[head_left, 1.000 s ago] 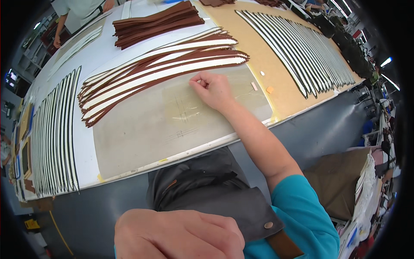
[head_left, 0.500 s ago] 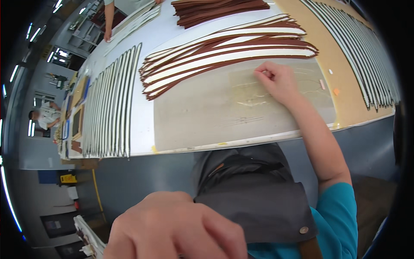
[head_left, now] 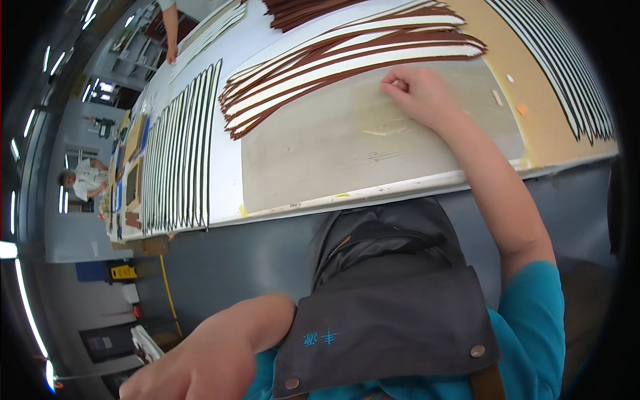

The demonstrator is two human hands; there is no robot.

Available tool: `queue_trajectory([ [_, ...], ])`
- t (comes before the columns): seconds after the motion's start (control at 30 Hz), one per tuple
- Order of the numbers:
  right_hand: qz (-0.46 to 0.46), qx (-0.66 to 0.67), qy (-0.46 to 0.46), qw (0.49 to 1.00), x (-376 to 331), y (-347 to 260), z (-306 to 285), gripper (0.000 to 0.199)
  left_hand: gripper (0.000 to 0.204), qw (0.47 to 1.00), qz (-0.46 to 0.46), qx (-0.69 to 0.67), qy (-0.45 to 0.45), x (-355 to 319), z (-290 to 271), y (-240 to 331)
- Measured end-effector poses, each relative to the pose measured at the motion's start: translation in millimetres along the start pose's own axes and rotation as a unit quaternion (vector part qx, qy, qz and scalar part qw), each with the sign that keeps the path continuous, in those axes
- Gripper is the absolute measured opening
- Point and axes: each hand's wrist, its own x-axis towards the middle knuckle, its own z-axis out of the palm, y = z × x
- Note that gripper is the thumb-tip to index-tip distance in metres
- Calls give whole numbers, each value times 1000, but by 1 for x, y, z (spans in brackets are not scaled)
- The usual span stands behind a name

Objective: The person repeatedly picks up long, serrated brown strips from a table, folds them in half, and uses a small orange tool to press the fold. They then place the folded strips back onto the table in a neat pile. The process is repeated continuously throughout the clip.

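Over the grey translucent mat point(head_left: 300, 167) on the table, my right hand point(head_left: 423, 97) is curled, thumb and index finger drawn together. Whether anything is inside it is hidden. Just beyond lies a fanned bundle of long brown and white strips point(head_left: 360, 61), apart from the hand. My left hand point(head_left: 200, 360) is low and close to the view, beside my dark apron point(head_left: 393, 320). Its fingers run out of the picture or are hidden beneath it, and no held thing shows.
Dark-edged white strips point(head_left: 183, 160) lie in a row at left, with similar strips point(head_left: 567, 80) at right. Dark brown strips point(head_left: 303, 12) sit at the far side. Small pink point(head_left: 497, 98) and orange point(head_left: 522, 109) pieces lie near the mat. Another person's hand point(head_left: 171, 55) touches pale strips.
My left hand has moved left and down, uncovering more of the apron. The view has shifted, and my right hand stays curled over the mat near the brown and white strips.
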Motion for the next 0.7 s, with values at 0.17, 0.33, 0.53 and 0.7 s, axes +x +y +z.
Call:
queue_trajectory([
  [0.17,4,-17,-31,999,11,-13,7,14,22,992,54,67,-95,3,11,22],
  [0.33,5,-13,-14,1000,10,-2,8,14,14,1000,-13,0,1,-7,38,7],
  [0.53,0,-21,8,1000,4,11,1,11,10,958,-279,-57,18,23,15,46],
  [0.7,33,-1,-1,999,3,-15,5,11,11,992,0,-92,90,9,12,5],
])
